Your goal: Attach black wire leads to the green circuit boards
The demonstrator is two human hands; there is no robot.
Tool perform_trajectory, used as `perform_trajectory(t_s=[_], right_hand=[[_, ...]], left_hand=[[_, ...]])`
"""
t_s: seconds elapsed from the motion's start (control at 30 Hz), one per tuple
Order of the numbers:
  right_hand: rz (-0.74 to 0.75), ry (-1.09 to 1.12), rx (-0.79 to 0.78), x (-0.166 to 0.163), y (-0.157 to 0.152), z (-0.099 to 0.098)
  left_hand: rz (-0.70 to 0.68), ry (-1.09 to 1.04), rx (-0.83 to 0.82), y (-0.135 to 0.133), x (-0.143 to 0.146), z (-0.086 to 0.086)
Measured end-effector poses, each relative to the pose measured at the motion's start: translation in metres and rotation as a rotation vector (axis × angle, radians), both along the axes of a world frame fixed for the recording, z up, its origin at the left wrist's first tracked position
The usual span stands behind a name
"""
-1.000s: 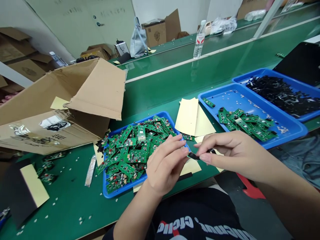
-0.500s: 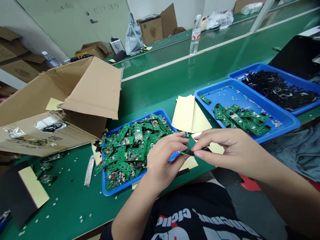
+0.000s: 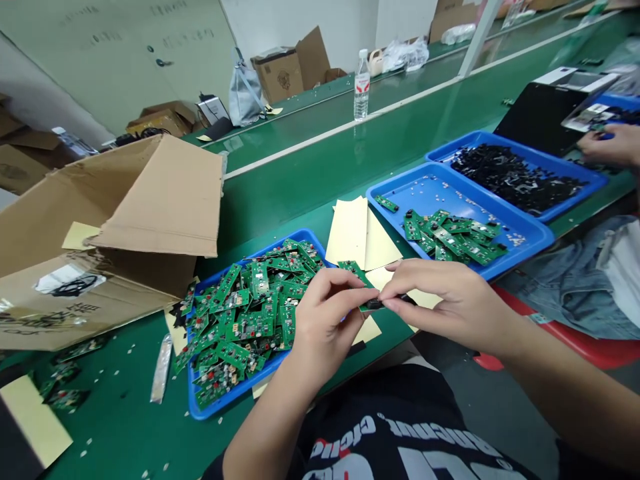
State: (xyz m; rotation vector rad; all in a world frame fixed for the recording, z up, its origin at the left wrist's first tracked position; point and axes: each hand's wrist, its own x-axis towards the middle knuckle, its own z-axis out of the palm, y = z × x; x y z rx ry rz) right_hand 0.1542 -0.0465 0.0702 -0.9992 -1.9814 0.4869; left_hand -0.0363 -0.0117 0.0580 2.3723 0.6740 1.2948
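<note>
My left hand is closed on a green circuit board, whose far end shows beyond the fingers. At the near end of the board sits a small black part. My right hand pinches at this black part with thumb and forefinger, its fingertips meeting those of the left hand. Left of my hands, a blue tray holds a heap of similar circuit boards. Cream paper sheets lie just beyond my hands.
A second blue tray holds several boards, and a third blue tray holds black parts. A large cardboard box stands at left. A water bottle stands on the ledge. Another person's hand reaches in at right.
The view has turned right, so the trays and box appear farther left. Another person's hand has come into sight at right. My hands stay together on the board.
</note>
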Motion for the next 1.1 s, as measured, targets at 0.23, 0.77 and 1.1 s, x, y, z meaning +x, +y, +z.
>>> perform_trajectory(t_s=[0.23,0.77,1.1], right_hand=[[-0.054,0.002,0.010,0.013,-0.011,-0.002],[0.006,-0.081,-0.018,0.049,-0.026,0.007],[-0.341,-0.111,0.291,0.036,-0.028,-0.024]], left_hand=[[-0.197,-0.151,-0.278,0.001,0.017,-0.002],[-0.557,-0.250,-0.648,0.013,0.051,-0.008],[-0.402,-0.413,-0.811,0.001,0.070,-0.023]])
